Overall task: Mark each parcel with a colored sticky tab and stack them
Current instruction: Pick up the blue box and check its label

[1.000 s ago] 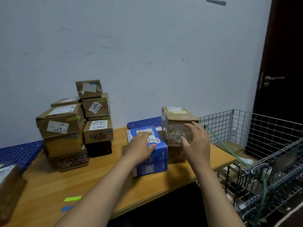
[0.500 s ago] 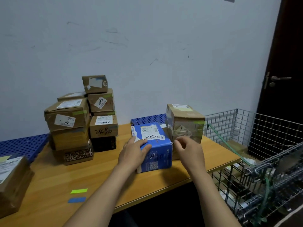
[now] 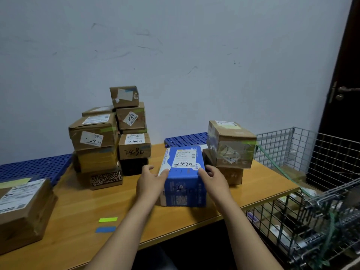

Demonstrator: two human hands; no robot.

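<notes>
While both hands bracket the blue parcel [image 3: 184, 176], it rests flat on the wooden table [image 3: 81, 207] near the front edge, its white shipping label with handwritten "2490" facing up. The left hand [image 3: 151, 181] presses against the box's left side with the thumb hooked over the top edge; the right hand [image 3: 214, 181] cups the right side, fingers wrapped toward the far corner. Each hand is closed against a side wall rather than shut into a fist, so the box is clamped between the two palms, a hold that suits a carton too wide for one hand. No coloured tab can be made out on its visible faces.

To the right, touching or just behind the blue parcel, a tape-wrapped brown box [image 3: 230, 145] sits on a lower brown box [image 3: 230, 175]; a green tab shows at its upper right edge. To the left, against the wall, stands the main stack of brown parcels [image 3: 109, 139], several bearing green or blue strips, which suggests these are already marked. A further large brown parcel [image 3: 23, 207] lies at the table's left end with a yellow-green strip on top.

Two loose sticky tabs, one lime green [image 3: 108, 219] and one blue [image 3: 105, 229], lie flat on the table in front of the left forearm, probably laid out within reach for marking. A wire cage trolley [image 3: 311, 172] stands beside the table on the right, holding more items
</notes>
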